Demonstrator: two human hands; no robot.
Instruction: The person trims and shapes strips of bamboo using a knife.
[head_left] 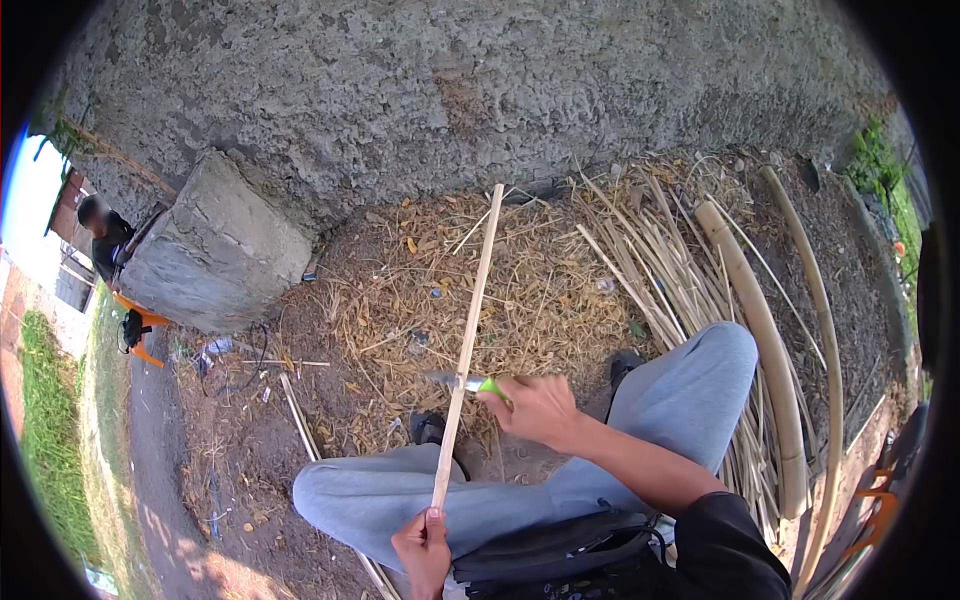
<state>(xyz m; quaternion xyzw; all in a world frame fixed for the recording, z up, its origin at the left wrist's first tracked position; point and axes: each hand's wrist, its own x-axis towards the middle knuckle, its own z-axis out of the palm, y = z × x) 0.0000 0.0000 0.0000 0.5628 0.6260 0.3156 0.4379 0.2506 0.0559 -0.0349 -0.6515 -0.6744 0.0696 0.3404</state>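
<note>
A long pale bamboo strip (480,290) stands out from my lap toward the wall. My left hand (422,545) grips its near end, thumb pressed on top, just in front of my waist. In my right hand (535,408) is a knife with a green handle (490,386). Its blade (440,378) lies across the strip, partway along it, with the tip showing on the left side. Whether the edge is cutting into the bamboo, I cannot tell.
Shavings (540,290) cover the ground before my feet. Split bamboo strips (660,260) and a thick bamboo pole (755,330) lie to the right. A concrete block (220,245) stands at left against the rough wall (450,90). Beyond it is another person (105,240).
</note>
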